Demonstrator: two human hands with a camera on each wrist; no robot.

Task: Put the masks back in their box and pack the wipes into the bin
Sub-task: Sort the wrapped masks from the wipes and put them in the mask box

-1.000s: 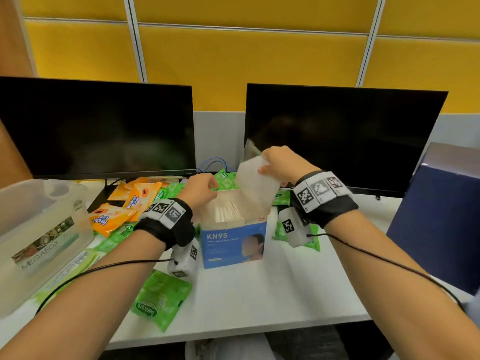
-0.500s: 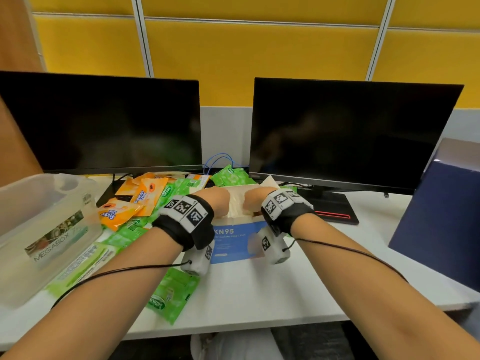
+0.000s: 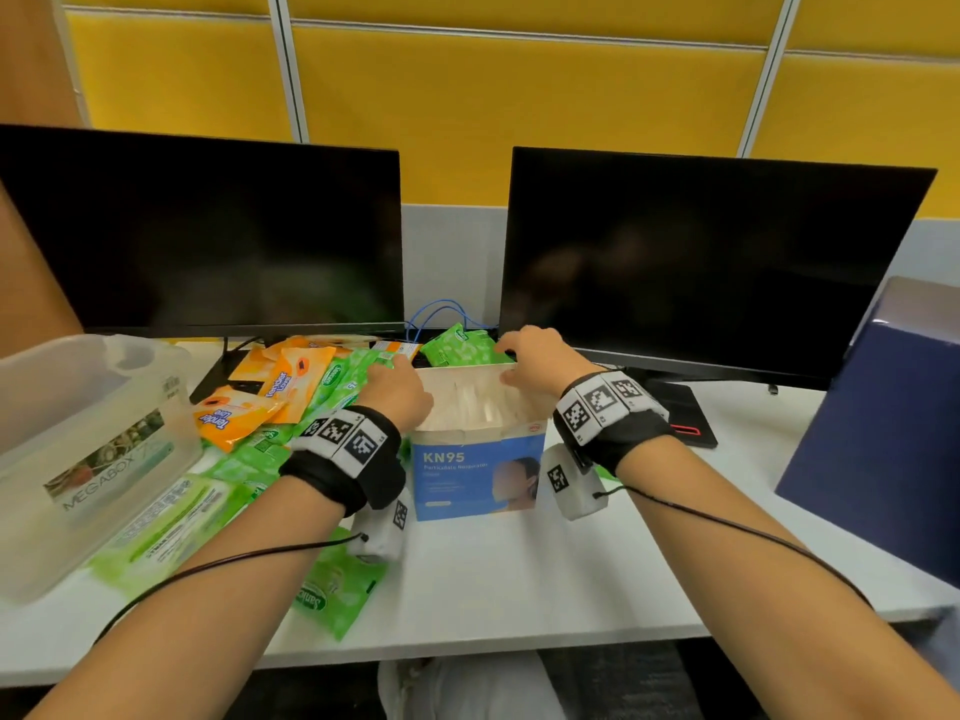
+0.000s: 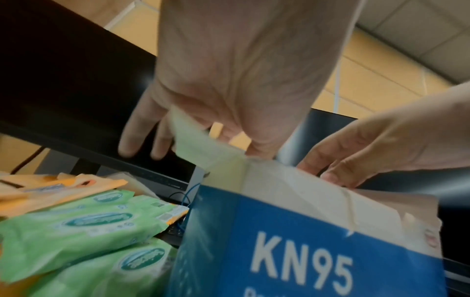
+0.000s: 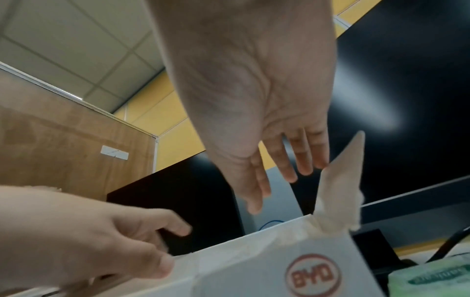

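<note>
The blue KN95 mask box (image 3: 467,475) stands open mid-desk with white masks (image 3: 475,402) stacked inside. My left hand (image 3: 400,389) is at the box's left rim, fingers straight, with the left flap (image 4: 195,146) between fingers and thumb. My right hand (image 3: 530,356) reaches over the far right rim with its fingers straight. The thumb touches the edge, and a torn flap (image 5: 340,191) stands beside it. Neither hand carries a mask. Green wipe packs (image 3: 332,595) and orange ones (image 3: 228,413) lie left of the box. The clear bin (image 3: 78,439) is at the far left.
Two dark monitors (image 3: 208,231) (image 3: 701,262) stand close behind the box, with blue cables (image 3: 436,314) between them. A dark blue panel (image 3: 883,433) rises at the right edge. Bare white desk (image 3: 519,579) lies in front of the box.
A second ago my right hand held a white mask above the box. Both hands then pressed down inside it. Now they have spread to the rims, and the mask is among the stack.
</note>
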